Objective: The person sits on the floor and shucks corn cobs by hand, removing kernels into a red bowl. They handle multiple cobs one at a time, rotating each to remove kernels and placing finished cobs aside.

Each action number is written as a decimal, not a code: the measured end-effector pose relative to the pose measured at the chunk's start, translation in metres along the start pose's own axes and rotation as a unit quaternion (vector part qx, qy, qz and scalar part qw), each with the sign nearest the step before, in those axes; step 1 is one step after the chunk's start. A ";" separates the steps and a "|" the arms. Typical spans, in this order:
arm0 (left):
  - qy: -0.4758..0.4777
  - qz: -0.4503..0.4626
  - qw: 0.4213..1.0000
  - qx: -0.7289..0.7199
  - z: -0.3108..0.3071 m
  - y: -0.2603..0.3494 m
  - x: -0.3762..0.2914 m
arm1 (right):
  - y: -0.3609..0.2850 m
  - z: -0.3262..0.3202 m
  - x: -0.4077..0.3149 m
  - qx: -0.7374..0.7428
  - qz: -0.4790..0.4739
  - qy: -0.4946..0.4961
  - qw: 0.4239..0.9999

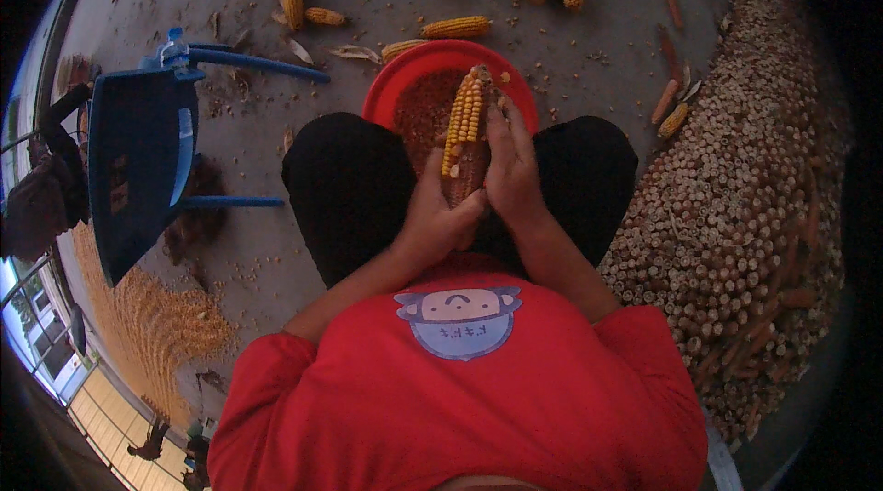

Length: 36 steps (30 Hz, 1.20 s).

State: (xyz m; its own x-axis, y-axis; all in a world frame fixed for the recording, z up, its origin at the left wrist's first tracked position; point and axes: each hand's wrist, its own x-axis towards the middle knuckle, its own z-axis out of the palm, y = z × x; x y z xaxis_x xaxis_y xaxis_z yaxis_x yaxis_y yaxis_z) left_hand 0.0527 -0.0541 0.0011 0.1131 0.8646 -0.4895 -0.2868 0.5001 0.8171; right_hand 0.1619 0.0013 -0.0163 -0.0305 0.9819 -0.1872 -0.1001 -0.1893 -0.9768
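Between my knees, a partly shelled ear of corn is tilted over a red plastic basin. Yellow kernels still line its upper left side, while the lower right part is bare reddish cob. My left hand grips the lower end, its thumb lying along the cob. The right side of the ear is held by my right hand, with fingers stretched up towards the tip. Reddish bits and a few kernels lie inside the basin; my hands and the ear hide part of it.
Whole corn ears lie beyond the basin on the concrete floor. At the right rises a large stack of bare cobs. A blue plastic chair stands left, a clear bottle by it. Loose kernels spread behind.
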 end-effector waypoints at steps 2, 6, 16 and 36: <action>0.006 0.016 1.000 0.022 0.001 0.001 0.001 | 0.007 -0.001 0.000 0.018 0.011 0.006 1.000; 0.002 0.106 0.990 0.088 0.001 -0.005 0.007 | -0.019 0.007 0.002 0.071 0.031 -0.047 0.996; -0.007 0.120 0.989 0.085 0.005 0.003 0.003 | -0.017 0.005 0.000 0.028 -0.020 -0.057 0.998; -0.007 0.107 0.967 0.229 0.001 -0.008 0.003 | 0.001 -0.003 0.011 0.004 -0.023 0.031 0.999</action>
State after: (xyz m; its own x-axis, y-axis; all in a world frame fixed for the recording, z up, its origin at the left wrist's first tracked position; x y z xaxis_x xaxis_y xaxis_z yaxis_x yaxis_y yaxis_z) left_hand 0.0559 -0.0557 -0.0063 0.1124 0.9498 -0.2918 0.1464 0.2747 0.9503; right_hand 0.1649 0.0122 -0.0196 0.0357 0.9882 -0.1487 -0.1074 -0.1441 -0.9837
